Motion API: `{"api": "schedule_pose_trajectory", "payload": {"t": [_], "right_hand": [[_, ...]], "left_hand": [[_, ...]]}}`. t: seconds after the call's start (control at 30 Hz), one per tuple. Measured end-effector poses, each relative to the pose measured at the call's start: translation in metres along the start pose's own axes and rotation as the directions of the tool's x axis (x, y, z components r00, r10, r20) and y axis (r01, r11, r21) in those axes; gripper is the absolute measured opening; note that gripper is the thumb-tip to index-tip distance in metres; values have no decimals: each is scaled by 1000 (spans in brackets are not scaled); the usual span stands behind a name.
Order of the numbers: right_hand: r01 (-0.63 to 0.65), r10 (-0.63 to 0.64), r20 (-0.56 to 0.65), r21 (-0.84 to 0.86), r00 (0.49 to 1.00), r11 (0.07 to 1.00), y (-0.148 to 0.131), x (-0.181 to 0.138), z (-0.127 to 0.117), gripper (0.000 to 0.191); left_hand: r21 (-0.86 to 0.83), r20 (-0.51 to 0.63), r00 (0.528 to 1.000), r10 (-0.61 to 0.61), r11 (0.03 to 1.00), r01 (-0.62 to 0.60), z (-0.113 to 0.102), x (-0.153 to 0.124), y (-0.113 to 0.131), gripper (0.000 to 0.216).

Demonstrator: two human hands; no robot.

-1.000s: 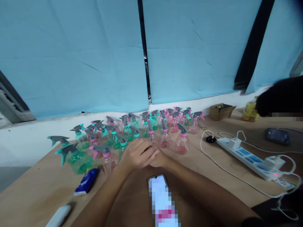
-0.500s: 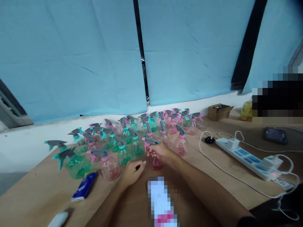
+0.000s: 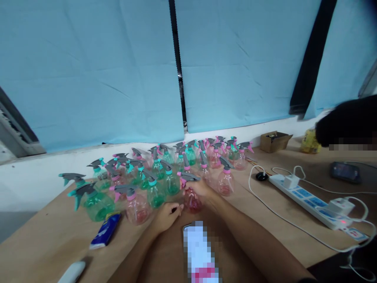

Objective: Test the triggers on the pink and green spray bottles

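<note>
A pink spray bottle point(image 3: 193, 202) with a grey and pink trigger head stands on the table in front of me. My right hand point(image 3: 196, 187) is wrapped round its neck, just under the head. Left of its base, my left hand point(image 3: 167, 216) rests on the table with fingers loosely curled, and no object shows in it. Its fingertips come close to the bottle; I cannot tell whether they touch. Beside my left hand stand another pink spray bottle point(image 3: 138, 210) and a green spray bottle point(image 3: 156, 194). Several more pink and green ones crowd behind.
A phone point(image 3: 200, 251), partly pixelated, lies before me. To the left are a blue packet point(image 3: 105, 232) and a white object point(image 3: 72, 273). On the right lie a power strip point(image 3: 306, 200) with cables, a dark device point(image 3: 345, 172) and a cardboard box point(image 3: 275, 142). A dark sleeve point(image 3: 347, 122) reaches in.
The view has shifted slightly. My left hand appears marginally nearer the held bottle's base, while my right hand keeps its grip. At the far right the dark sleeve shows more plainly.
</note>
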State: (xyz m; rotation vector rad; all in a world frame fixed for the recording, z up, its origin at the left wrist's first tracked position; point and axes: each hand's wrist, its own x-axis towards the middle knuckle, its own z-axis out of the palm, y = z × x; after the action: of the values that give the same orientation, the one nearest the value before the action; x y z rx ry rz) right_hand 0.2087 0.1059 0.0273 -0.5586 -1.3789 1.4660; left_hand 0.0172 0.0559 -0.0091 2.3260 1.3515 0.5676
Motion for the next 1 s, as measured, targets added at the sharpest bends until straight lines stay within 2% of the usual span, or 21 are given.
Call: {"api": "schedule_pose_trajectory", "payload": {"t": [0.17,0.37,0.57,0.77,0.93,1.0], "right_hand": [[-14,15,28,-31,1000,999,1,-1,-3,26],[2,-2,-50,-6,999,1000,6,2,0,13],[47,-49,-18,-81,999,996,2,1,0,23],[40,-41,-43,-29,998,999,7,4,1,11],[41,-46,-47,-100,998,994,10,5,-2,29],[42,-47,-49,-96,998,994,10,6,-3,28]], "left_hand": [[-25,-6,1000,-13,1000,13,-1,0,1,52],[-25,-9,1000,-21,999,21,-1,-1,3,52],[-59,-16,999,-40,997,39,-1,-1,2,54],[-68,-12,998,-58,996,57,0,-1,0,55],[-124,-15,995,-101,987,98,1,0,-4,57],[-163,-14,992,-124,979,120,1,0,-5,57]]}}
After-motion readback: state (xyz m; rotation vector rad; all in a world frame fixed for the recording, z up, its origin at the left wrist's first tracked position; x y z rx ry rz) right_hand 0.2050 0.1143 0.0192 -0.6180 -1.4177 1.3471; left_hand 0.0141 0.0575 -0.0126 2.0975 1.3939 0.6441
